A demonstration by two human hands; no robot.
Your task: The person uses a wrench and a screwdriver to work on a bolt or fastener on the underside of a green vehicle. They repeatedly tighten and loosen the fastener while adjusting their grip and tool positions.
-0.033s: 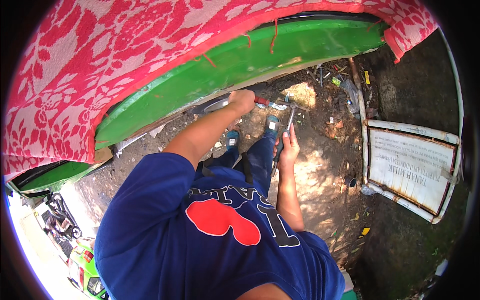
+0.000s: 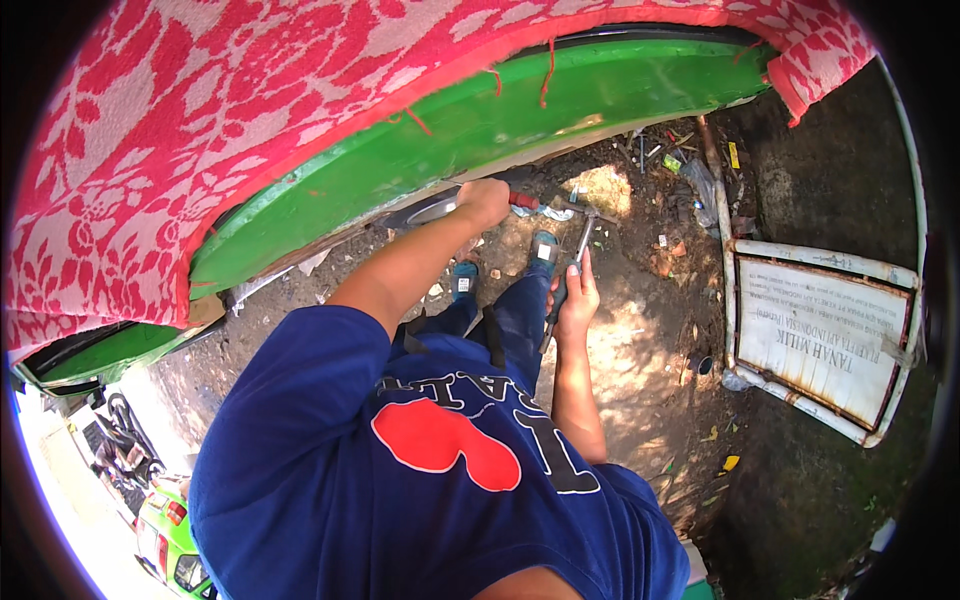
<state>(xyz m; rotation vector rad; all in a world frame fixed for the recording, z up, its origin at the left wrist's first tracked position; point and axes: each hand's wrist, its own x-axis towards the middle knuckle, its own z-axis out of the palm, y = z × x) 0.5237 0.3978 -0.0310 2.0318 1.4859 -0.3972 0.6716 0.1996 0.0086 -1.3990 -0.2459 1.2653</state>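
Observation:
Low beside the green panel [image 2: 480, 110], my left hand [image 2: 484, 203] is closed round a red-handled tool [image 2: 523, 201]. Its red end sticks out to the right of my fist; its working end is hidden, so its exact kind cannot be told. My right hand [image 2: 577, 300], palm partly up, grips a hammer [image 2: 586, 236] by its dark handle. The hammer's metal shaft points away from me, and its head lies just right of the red handle's end, with a small gap. A grey rounded piece [image 2: 432, 211] shows left of my left fist.
A red-and-pink patterned cloth [image 2: 250, 110] drapes over the green panel. My sandalled feet [image 2: 544, 250] stand on littered dirt ground [image 2: 640, 340]. At right, a white sign board [image 2: 815, 335] sits in a rusty pipe frame. A green vehicle [image 2: 165, 535] is at lower left.
The hammer head has shifted slightly to the right, away from the red handle's end. My left hand stays in place.

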